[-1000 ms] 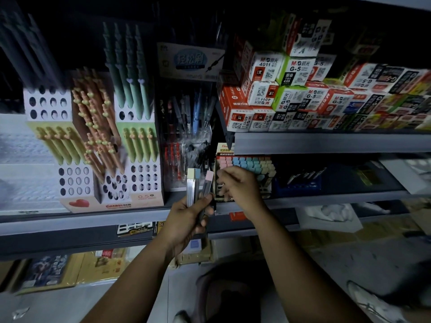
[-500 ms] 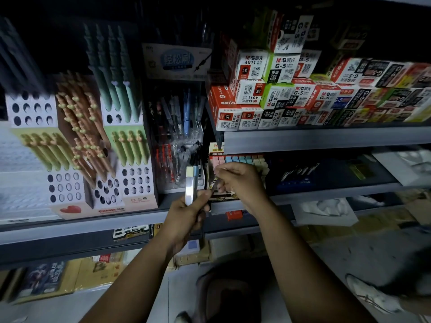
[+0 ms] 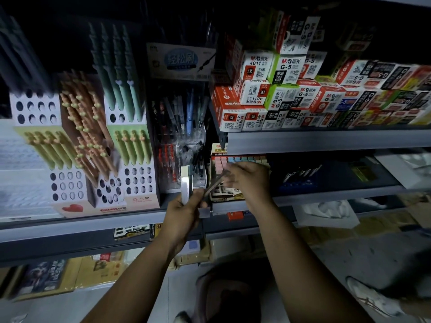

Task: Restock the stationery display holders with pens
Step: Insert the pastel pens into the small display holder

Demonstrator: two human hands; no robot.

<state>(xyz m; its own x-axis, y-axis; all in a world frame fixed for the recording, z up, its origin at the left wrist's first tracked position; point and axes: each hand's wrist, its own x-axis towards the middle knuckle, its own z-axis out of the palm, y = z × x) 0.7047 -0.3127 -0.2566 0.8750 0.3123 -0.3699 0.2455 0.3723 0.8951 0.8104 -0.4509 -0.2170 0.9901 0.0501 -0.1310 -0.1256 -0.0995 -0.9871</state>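
My left hand point(image 3: 184, 215) grips a small bundle of pens point(image 3: 185, 185) upright, their pale square caps pointing up in front of the shelf edge. My right hand point(image 3: 247, 180) pinches one slim pen point(image 3: 213, 185) that slants down toward the left hand, in front of a small display holder of pens with pastel caps point(image 3: 238, 160). Left of it stands a clear holder of dark and red pens point(image 3: 184, 164). Further left is a perforated card holder point(image 3: 137, 180) with green, orange and yellow pens and several bare holes.
Stacked red, green and white refill boxes point(image 3: 279, 96) fill the upper right shelf point(image 3: 326, 141). The grey shelf edge point(image 3: 81, 227) runs below the holders. Packaged goods lie on lower shelves, and a shoe point(image 3: 373, 299) shows on the floor at the bottom right.
My right hand has drawn one pen out of the bundle and moved it right, toward the pastel-capped holder. The bundle in my left hand looks thinner. The view shifted slightly.
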